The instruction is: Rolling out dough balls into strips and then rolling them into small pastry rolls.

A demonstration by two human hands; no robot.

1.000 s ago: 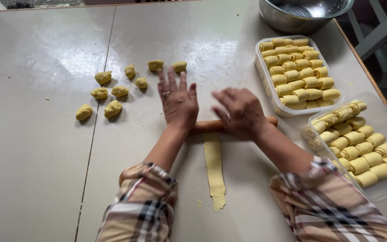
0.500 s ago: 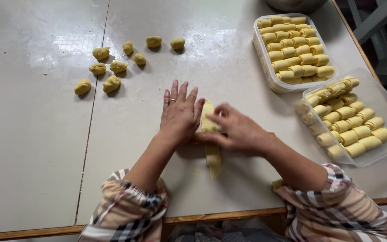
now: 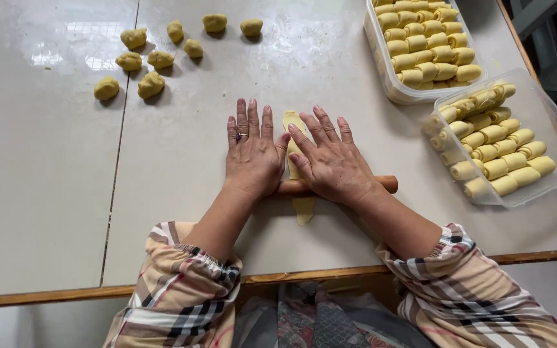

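Observation:
A wooden rolling pin lies crosswise over a thin yellow strip of dough on the white table. My left hand presses flat on the pin's left part, fingers spread, a ring on one finger. My right hand presses flat on the pin's middle, fingers spread. The strip's far end shows between my two hands. Most of the pin is hidden under my palms.
Several yellow dough lumps sit at the far left. Two clear plastic trays of rolled yellow pastries stand at the right: one far, one nearer. The table's wooden front edge runs close to my body.
My hands and the rolling pin have come back toward me along the dough strip, from its far end to near its front end. The view has tilted down.

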